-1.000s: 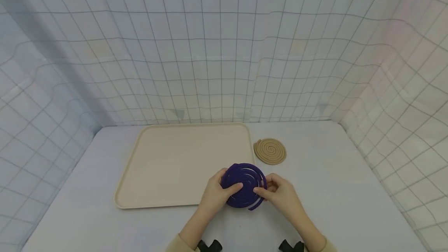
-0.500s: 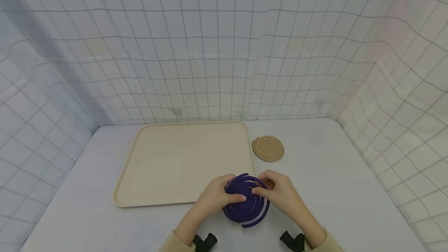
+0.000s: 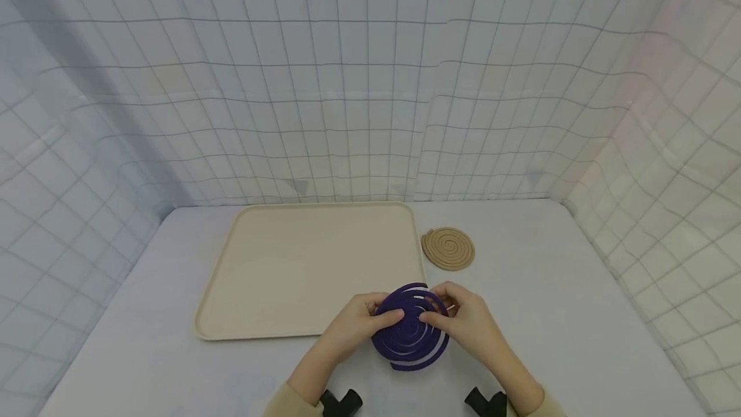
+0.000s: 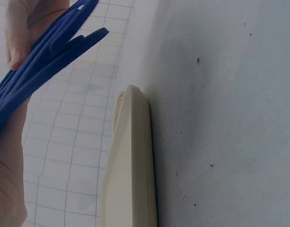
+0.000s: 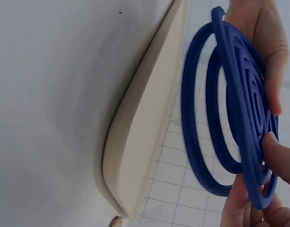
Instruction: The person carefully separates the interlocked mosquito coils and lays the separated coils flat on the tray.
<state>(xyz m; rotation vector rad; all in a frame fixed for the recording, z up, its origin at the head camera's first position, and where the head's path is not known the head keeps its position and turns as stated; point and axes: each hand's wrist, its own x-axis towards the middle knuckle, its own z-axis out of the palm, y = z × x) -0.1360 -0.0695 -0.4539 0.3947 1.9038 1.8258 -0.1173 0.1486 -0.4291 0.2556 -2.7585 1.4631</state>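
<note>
A dark blue flat spiral coil (image 3: 408, 345) is held up between both hands over the table, close to the tray's near right corner. My left hand (image 3: 357, 322) grips its left side, thumb on the top face and fingers behind. On the right side, my right hand (image 3: 465, 314) pinches it between thumb and fingers. In the right wrist view the coil (image 5: 239, 109) stands almost edge-on, its outer loops spread apart from the rest. Loose ends of the strand show in the left wrist view, where the coil (image 4: 45, 64) slants across the hand.
A large beige tray (image 3: 307, 262) lies on the white table (image 3: 567, 314) to the left. Beside its right edge is a tan spiral coil (image 3: 448, 250). White grid-patterned sheets (image 3: 365, 82) stand behind and on both sides. Black wrist mounts (image 3: 341, 403) sit at the sleeves.
The blue coil has come lower and nearer the body, and its outer loops have spread further apart with gaps between them. Both hands have kept their hold on it; tray and tan coil stay put.
</note>
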